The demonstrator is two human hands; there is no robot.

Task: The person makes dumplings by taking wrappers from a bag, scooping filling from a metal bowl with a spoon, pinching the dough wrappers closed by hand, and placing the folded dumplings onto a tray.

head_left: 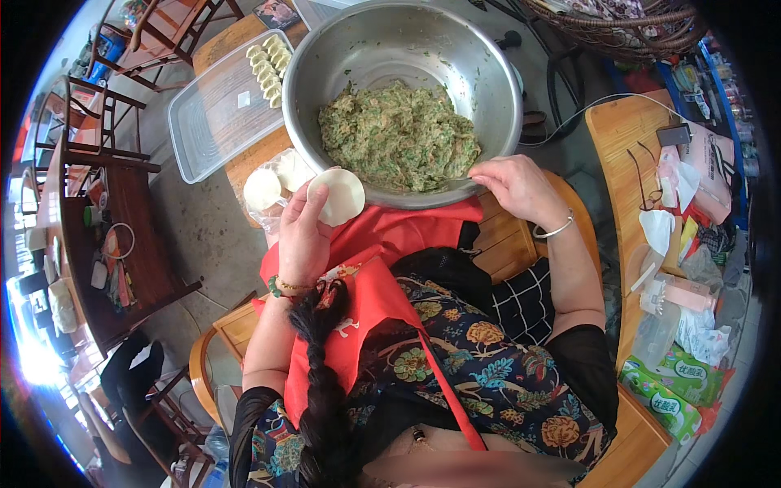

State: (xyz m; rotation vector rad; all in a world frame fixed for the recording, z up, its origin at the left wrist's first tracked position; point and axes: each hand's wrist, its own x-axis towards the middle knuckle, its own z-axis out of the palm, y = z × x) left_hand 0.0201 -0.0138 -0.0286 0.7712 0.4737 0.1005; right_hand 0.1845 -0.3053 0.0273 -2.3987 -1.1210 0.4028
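My left hand [308, 235] pinches a round dough wrapper [343, 198] by its edge, thumb on top, at the near left of a large steel bowl [399, 30]. A mound of green, chopped dumpling filling [399, 134] fills the bowl's near half. At the right of the mound, my right hand [518, 186] grips a thin utensil whose other end is buried in the filling, so its kind is hard to tell. More round wrappers [262, 189] lie on a plastic bag [271, 216] beside my left hand. Folded dumplings [268, 70] stand in rows in a clear plastic tray [210, 137].
Bowl and tray rest on a wooden table [226, 43]. A wooden bench [610, 152] at right bears eyeglasses [650, 195], tissues and green cartons [662, 402]. A wicker basket [634, 36] is at upper right. Wooden chairs [110, 116] and a dark desk [134, 256] stand at left.
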